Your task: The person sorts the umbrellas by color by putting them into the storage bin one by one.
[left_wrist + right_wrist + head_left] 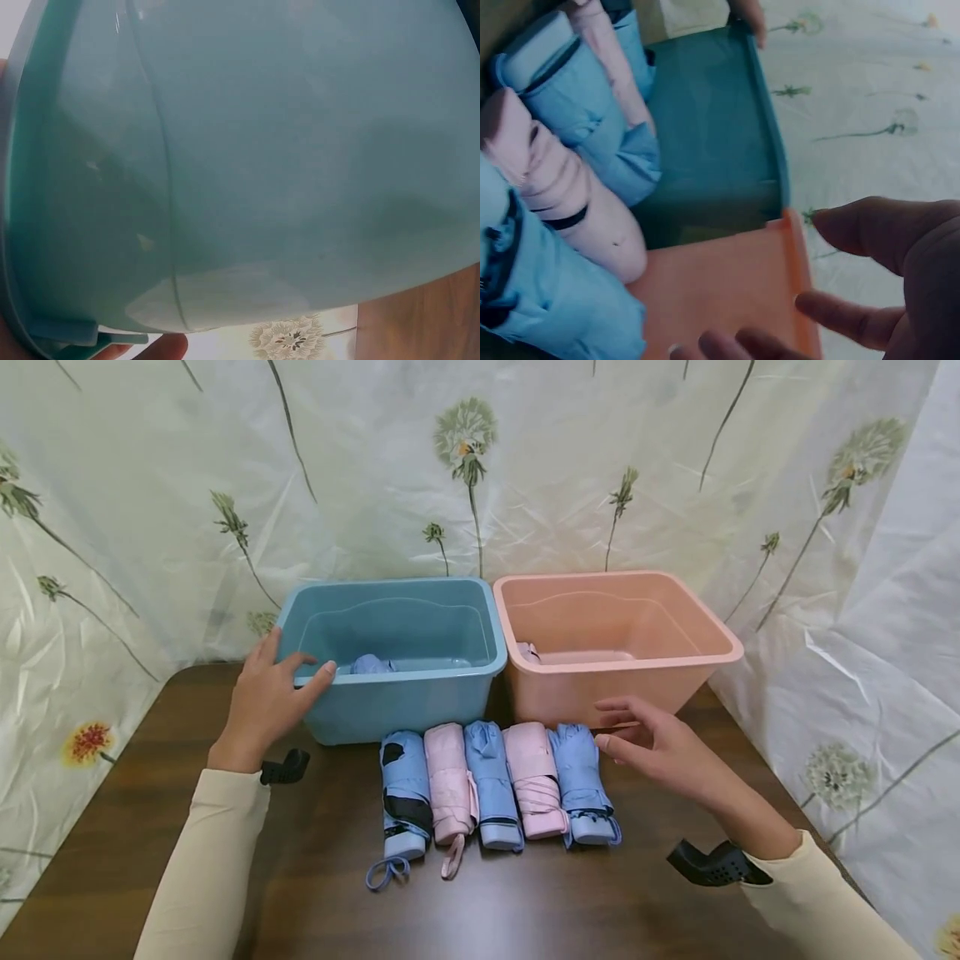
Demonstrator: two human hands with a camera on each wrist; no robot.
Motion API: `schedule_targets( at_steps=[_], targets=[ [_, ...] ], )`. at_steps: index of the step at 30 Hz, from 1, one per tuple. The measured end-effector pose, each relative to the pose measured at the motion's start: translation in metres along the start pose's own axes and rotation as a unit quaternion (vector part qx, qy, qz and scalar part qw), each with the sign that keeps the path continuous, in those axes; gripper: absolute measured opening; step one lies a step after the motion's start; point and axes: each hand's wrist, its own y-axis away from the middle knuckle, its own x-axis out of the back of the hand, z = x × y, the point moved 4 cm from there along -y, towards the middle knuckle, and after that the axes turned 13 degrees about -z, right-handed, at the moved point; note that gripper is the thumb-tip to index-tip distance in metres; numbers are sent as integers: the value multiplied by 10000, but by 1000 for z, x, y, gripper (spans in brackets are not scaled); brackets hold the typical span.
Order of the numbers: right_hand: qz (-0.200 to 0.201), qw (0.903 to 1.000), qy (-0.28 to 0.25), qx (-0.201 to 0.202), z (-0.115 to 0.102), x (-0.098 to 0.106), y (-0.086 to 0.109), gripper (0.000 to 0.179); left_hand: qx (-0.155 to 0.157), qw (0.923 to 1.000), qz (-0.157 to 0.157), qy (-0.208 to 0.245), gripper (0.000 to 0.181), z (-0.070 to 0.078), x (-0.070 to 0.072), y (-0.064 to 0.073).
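Three blue folded umbrellas and two pink folded umbrellas lie side by side in alternating colours, handles toward me. My right hand hovers by the top of the rightmost blue umbrella, thumb and fingers parted with nothing between them. At the blue bin, my left hand rests on the left front corner of the rim with its fingers spread. In the left wrist view the bin wall hides most of that hand. The right wrist view shows the right fingers overlapping the pink bin's rim.
A pink bin stands right against the blue one. Inside the blue bin is a blue bundle, and a pale pink one shows in the pink bin. A floral curtain hangs behind the brown table.
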Motion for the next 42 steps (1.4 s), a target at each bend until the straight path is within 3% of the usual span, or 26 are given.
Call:
schedule_targets(
  at_steps=[3, 15, 23, 34, 42],
  targets=[
    [93, 9992, 336, -214, 9, -9, 1, 47, -33, 10000, 14, 3, 65, 1, 1, -1],
    [52, 9946, 782, -678, 46, -39, -3, 69, -64, 10000, -52, -25, 63, 2, 0, -2],
    [-184, 9919, 547, -1131, 63, -53, -8, 83, -16, 9999, -124, -14, 62, 0, -1, -1],
    [-136, 9907, 966, -950, 64, -56, -23, 82, 18, 10000, -38, -11, 62, -1, 1, -2],
    [-121, 9871, 1084, -1173, 67, -61, -27, 83, -6, 10000, 6, -42, 62, 0, 1, -1]
  ],
)
